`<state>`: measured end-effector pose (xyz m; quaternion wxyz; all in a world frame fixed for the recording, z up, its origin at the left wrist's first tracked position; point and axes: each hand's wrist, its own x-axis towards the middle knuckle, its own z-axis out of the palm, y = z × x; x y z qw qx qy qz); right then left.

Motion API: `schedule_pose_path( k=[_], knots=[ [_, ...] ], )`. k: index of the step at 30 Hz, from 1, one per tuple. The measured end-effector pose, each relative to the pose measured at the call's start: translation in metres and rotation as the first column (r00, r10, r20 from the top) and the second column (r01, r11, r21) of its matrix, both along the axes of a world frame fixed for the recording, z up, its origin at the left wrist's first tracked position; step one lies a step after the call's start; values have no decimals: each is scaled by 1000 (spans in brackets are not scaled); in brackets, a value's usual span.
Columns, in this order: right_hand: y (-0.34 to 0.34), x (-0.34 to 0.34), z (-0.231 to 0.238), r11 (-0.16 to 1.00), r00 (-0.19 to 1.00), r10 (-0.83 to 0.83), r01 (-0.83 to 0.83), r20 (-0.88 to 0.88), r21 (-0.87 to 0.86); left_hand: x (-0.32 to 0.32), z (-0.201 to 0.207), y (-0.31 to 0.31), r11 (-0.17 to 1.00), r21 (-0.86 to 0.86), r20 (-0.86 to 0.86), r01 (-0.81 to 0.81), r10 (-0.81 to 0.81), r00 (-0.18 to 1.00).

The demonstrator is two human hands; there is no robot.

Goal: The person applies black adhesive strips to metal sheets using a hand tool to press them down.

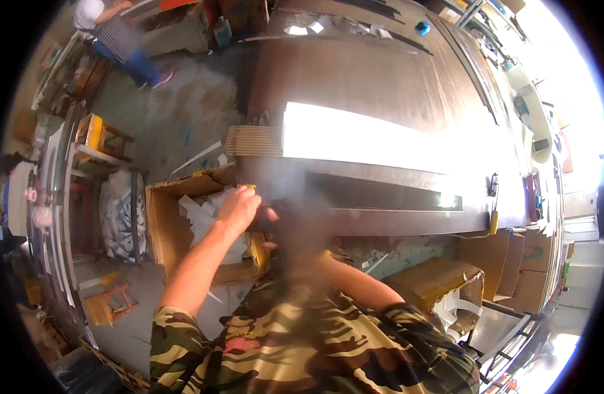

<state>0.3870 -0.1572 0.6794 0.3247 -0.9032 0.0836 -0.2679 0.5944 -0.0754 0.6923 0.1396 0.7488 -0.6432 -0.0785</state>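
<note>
Frame (395,222): one, dark, lying flat along the table's near edge, with a recessed panel; its left end reaches toward the hands, and I take it to be the piece being worked.

Left hand (237,209): one, bare, over the box (163,226), fingers curled at the frame's left end; I cannot tell whether they grip it.

Right hand (295,239): one, beside the left, mostly lost in a dark smear; open or closed, I cannot tell.

Step in hand: by my judgement, close two-handed work at that left end. A next move there would call for steady fingers and the frame kept from shifting.

About it: table (367,75), brown; bundle of ribbed strips (254,140), just beyond the left hand; white scraps (198,222), in the box; yellow-handled tool (493,222), at the frame's right end.

Obscured: the smear hides the right palm and part of the frame's left end. Glare whites out the tabletop past the frame; I cannot say whether a sheet lies there. A co-worker (121,49), upper left, is cut off by the view's rim.
</note>
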Motion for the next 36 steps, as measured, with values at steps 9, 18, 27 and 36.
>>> schedule_pose_path(
  k=[9, 18, 27, 36],
  knots=[
    [-167, -238, -62, 497, 668, -583, 744, -463, 447, -56, 12, -84, 939, 243, -146, 241, -210, 967],
    [-327, -144, 26, -155, 655, -754, -115, -43, 981, 49, 114, -159, 962, -5, 160, 273, -269, 950],
    [-493, 29, 4, 725, 572, -679, 422, -460, -545, 207, 56, -280, 943, -333, 233, 7, 75, 970],
    [-442, -99, 6, 418, 486, -873, 798, -53, 434, 234, -14, -253, 989, -106, 116, -102, 114, 987]
  ],
)
